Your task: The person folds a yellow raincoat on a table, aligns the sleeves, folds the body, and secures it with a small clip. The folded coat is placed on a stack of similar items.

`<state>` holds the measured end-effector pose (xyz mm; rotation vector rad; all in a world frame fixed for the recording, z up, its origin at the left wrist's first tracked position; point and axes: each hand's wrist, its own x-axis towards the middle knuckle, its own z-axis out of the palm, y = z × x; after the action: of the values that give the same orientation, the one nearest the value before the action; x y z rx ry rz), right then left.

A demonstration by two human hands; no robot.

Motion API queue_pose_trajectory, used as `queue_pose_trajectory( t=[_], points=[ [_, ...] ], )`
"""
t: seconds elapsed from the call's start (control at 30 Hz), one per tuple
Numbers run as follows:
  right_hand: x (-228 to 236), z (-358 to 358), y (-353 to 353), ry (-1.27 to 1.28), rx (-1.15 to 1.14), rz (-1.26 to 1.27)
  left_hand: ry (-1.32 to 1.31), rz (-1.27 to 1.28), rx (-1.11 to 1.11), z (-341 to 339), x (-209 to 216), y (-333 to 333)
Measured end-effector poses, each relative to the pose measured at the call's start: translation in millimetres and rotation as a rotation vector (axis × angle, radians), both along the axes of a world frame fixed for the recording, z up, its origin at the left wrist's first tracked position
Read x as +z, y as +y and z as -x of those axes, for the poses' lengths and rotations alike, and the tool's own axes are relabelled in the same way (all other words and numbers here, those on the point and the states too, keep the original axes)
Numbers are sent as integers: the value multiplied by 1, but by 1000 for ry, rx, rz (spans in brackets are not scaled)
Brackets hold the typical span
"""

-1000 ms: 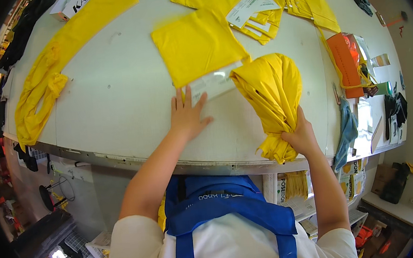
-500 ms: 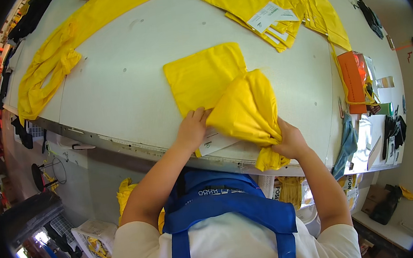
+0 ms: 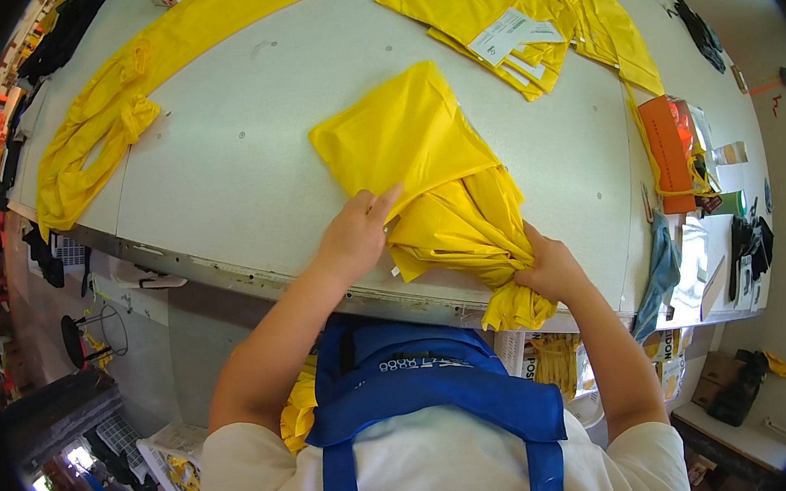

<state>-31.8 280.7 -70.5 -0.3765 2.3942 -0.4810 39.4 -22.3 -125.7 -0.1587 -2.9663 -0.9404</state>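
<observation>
A flat, pouch-like yellow fabric piece [image 3: 400, 126] lies at the middle of the table. Against its near edge is a bunched yellow cloth [image 3: 457, 225], partly overlapped by the flat piece. My left hand [image 3: 354, 235] is at the left end of that edge, one finger stretched over the fabric and the others curled at the border; the fold seems to be gripped there. Closed round the gathered end of the bunched cloth, my right hand [image 3: 551, 268] holds it close to the table's front edge, with a crumpled tail hanging below. Fingertips of the right hand are partly hidden by cloth.
A long knotted yellow cloth [image 3: 110, 107] stretches along the left side. Yellow folded pieces with white labels [image 3: 503, 36] lie at the back right. At the right stand an orange box [image 3: 665, 139] and a blue-grey cloth [image 3: 655, 267]. The metal table edge [image 3: 226, 276] runs before me.
The flat piece has turned and now overlaps the top of the bunched cloth. White paper beneath is mostly covered. My left hand has shifted slightly left; the right hand stays nearly in place.
</observation>
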Motion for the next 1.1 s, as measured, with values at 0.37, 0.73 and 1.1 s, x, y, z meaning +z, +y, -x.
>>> queue_pose_trajectory(
  t=[0.37, 0.73, 1.1],
  points=[
    [0, -30, -4, -4, -213, 118, 223, -122, 319, -17, -2, 27],
    [8, -46, -30, 123, -20, -69, 471, -85, 106, 9, 36, 63],
    [3, -34, -41, 267, 253, -37, 262, -80, -359, 42, 31, 106]
  ],
)
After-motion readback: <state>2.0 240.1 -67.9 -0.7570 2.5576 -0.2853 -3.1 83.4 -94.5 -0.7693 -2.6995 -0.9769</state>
